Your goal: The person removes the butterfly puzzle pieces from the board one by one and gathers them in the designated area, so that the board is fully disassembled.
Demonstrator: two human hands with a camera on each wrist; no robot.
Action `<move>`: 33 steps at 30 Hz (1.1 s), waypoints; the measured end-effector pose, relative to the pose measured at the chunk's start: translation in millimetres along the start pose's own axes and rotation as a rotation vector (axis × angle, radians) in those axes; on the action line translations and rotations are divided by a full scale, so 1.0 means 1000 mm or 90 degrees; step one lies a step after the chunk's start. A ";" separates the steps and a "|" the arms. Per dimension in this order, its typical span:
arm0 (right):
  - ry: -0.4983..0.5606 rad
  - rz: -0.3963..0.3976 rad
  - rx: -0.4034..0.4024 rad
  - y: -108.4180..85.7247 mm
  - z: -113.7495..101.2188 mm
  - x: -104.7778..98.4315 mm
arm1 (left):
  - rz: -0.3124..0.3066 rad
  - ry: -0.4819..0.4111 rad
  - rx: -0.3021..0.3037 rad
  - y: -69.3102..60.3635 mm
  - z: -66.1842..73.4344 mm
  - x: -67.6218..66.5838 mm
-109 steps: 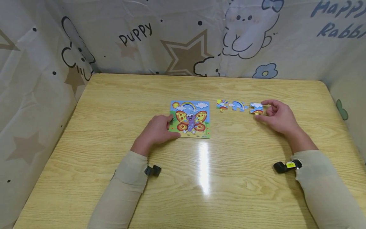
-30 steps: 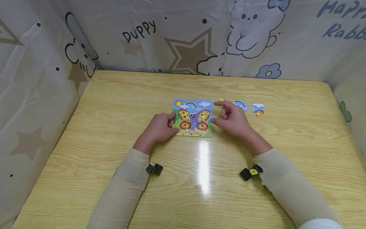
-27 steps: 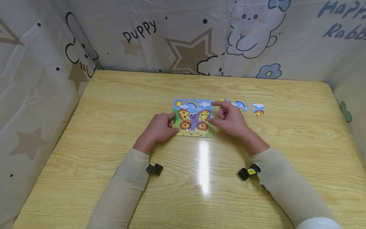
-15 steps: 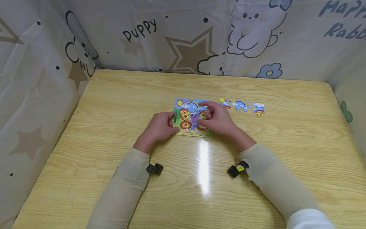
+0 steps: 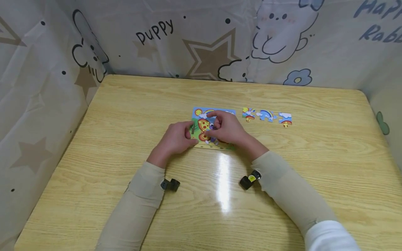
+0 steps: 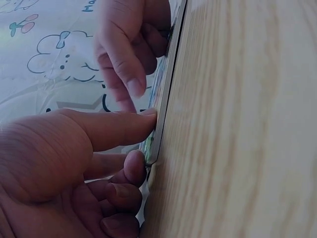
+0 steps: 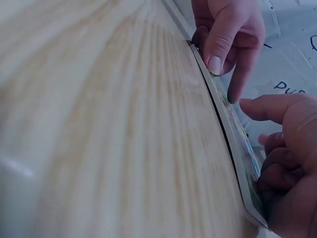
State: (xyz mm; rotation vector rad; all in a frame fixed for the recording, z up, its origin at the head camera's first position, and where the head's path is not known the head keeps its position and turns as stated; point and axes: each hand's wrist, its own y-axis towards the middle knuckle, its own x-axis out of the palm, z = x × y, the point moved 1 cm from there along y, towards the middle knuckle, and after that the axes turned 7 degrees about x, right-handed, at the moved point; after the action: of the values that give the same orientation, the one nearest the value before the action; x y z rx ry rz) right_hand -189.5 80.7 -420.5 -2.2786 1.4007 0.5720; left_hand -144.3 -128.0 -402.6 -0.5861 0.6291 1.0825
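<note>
In the head view the square butterfly puzzle board point(image 5: 198, 112) lies flat on the table. My left hand point(image 5: 173, 140) grips its left edge, with the thumb point(image 6: 129, 126) on the face near the corner in the left wrist view. Over the board's middle is my right hand point(image 5: 228, 128), thumb and index finger apart, the other fingers curled, with no piece visible between them. It hides much of the butterfly. Three loose pieces lie right of the board: one with a sun point(image 5: 248, 113), one with a rainbow point(image 5: 266, 115), one with a cloud point(image 5: 285, 118).
The wooden table point(image 5: 201, 216) runs back to a printed cloth point(image 5: 144, 66), which also hangs at both sides. A black wrist camera point(image 5: 171, 185) is strapped at the left sleeve and another camera point(image 5: 249, 179) at the right sleeve.
My right hand has let go of the cloud piece it touched earlier and moved left, over the board. My left hand keeps its grip on the board's left edge.
</note>
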 end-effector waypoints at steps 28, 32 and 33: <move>-0.057 -0.027 0.062 0.009 -0.002 0.004 | 0.005 -0.007 -0.001 -0.001 0.001 0.000; -0.040 -0.014 0.058 0.007 -0.003 0.005 | 0.007 -0.009 -0.002 -0.001 0.001 0.000; -0.036 -0.010 0.057 0.007 -0.003 0.005 | 0.007 -0.008 -0.001 -0.001 0.001 0.000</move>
State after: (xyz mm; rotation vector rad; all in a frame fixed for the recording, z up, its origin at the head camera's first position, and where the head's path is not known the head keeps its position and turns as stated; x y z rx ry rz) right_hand -192.9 72.6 -421.1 -2.1845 1.3527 0.5543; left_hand -143.1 -127.7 -402.0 -0.5780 0.6211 1.0959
